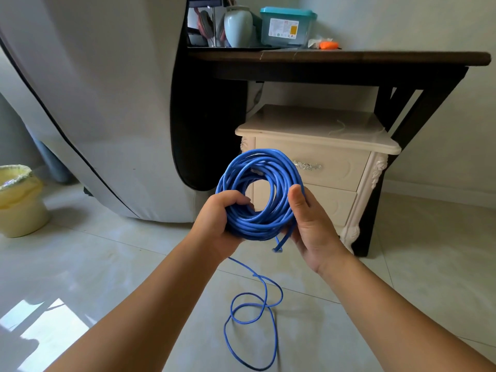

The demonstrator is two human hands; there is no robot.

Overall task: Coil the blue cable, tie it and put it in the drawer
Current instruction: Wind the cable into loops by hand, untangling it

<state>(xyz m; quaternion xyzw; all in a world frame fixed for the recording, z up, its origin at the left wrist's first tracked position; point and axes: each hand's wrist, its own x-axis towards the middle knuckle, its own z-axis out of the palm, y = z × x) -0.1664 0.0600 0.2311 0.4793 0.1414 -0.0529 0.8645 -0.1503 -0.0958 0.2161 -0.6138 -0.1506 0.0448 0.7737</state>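
Observation:
The blue cable (259, 167) is wound into a thick round coil held up in front of me at centre frame. My left hand (217, 221) grips the coil's lower left side with fingers curled through the loop. My right hand (311, 226) holds the coil's right side, thumb upright against it. A short cable end with a plug hangs below the coil. A loose length (255, 315) trails from my left hand down onto the floor in a few loops. Behind the coil stands a cream nightstand (316, 130) whose top drawer (335, 167), with a silver handle, is closed.
A dark wooden table (349, 59) spans above the nightstand, carrying a pale vase (238, 26), a teal-lidded box (287, 26) and an orange item. A large grey cover (94, 103) fills the left. A yellow lined bin (18, 200) sits on the pale tiled floor at far left.

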